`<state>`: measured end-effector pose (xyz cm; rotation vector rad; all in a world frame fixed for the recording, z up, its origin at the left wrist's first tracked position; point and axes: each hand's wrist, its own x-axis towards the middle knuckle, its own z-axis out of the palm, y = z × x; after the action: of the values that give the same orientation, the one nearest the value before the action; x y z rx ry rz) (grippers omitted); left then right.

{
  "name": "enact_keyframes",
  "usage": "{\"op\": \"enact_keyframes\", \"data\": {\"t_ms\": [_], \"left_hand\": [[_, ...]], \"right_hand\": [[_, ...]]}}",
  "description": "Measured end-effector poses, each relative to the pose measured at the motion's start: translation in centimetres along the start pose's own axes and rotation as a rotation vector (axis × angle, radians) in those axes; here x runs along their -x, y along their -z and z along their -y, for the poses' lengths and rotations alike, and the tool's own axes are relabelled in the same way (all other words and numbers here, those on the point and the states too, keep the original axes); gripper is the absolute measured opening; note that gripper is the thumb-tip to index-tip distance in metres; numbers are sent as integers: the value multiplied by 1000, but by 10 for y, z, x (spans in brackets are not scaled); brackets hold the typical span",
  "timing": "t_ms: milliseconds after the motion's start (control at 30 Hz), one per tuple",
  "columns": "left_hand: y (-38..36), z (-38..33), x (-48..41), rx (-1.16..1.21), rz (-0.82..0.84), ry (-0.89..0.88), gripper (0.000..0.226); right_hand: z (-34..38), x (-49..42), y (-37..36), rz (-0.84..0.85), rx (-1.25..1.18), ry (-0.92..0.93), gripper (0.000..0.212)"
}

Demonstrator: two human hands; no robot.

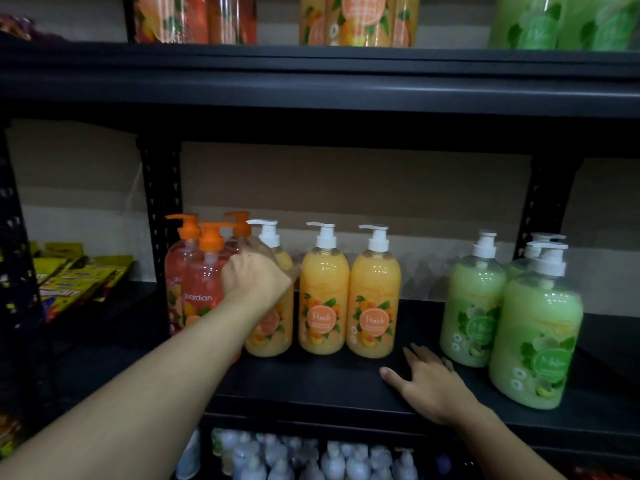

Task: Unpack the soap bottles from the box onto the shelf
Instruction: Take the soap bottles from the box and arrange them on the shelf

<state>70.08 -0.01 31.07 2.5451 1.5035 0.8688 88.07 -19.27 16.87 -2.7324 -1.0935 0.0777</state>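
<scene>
The left hand (254,278) and forearm hide most of one peach bottle (273,339); the pink bottle (239,233) it grips is blurred, its fingertips out of sight. Top bottles (360,19) are cropped by the edge; bottom bottles (332,460) are blurry.

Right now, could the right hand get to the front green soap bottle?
Probably yes: the right hand rests open on the shelf beside the front green bottle, with only bare shelf between them.

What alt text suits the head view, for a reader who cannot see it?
The left hand grips a pink bottle among others on a black shelf; the right hand rests flat on the shelf. Three peach bottles stand alongside, green bottles at right.
</scene>
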Motion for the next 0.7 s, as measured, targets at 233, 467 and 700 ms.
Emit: {"op": "enact_keyframes", "data": {"t_ms": [233, 467, 700], "left_hand": [[-1, 4, -4, -52, 11, -42, 72], [11, 3, 16, -124, -94, -130, 74], [-20, -5, 64, 272, -159, -230, 96]], "right_hand": [[-2, -1, -2, -23, 20, 12, 87], [-2, 0, -2, -27, 13, 13, 86], [-1, 2, 1, -24, -7, 12, 86]]}}
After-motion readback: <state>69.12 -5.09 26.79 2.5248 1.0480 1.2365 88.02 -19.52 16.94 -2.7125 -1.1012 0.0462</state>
